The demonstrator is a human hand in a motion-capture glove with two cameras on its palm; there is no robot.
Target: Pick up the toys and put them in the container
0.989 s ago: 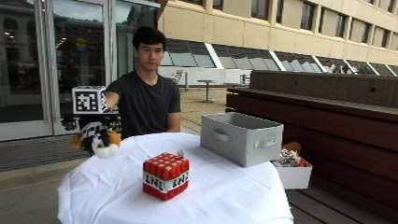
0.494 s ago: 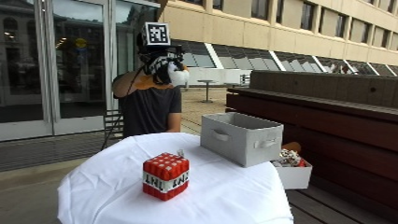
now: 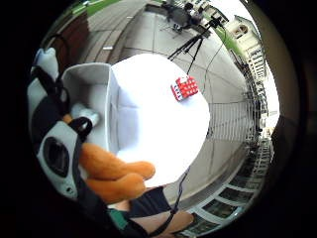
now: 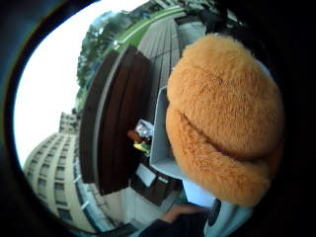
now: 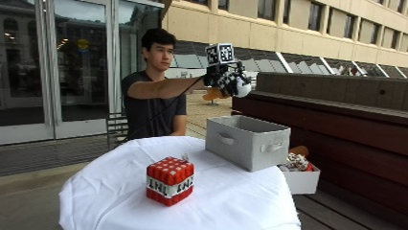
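My gloved right hand (image 5: 221,76) holds a plush penguin (image 5: 234,84) with black and white body and orange feet, high in the air above the grey fabric container (image 5: 247,141). The penguin's orange feet (image 3: 116,176) and body fill the palm views, with the orange plush (image 4: 224,118) close to the thumb side camera. The open container (image 3: 94,111) lies below the hand, its inside showing nothing. A red TNT block toy (image 5: 169,180) stands on the white tablecloth (image 5: 115,191) near the front; it also shows in the little finger side view as the red block (image 3: 184,88).
A small white box (image 5: 300,177) with several toys sits on the brown bench (image 5: 357,143) right of the table. The round table's edge drops off on all sides. The person sits behind the table.
The hand has carried the penguin from low at the table's left, up past the head, and now across to above the grey container. The TNT block has not moved.
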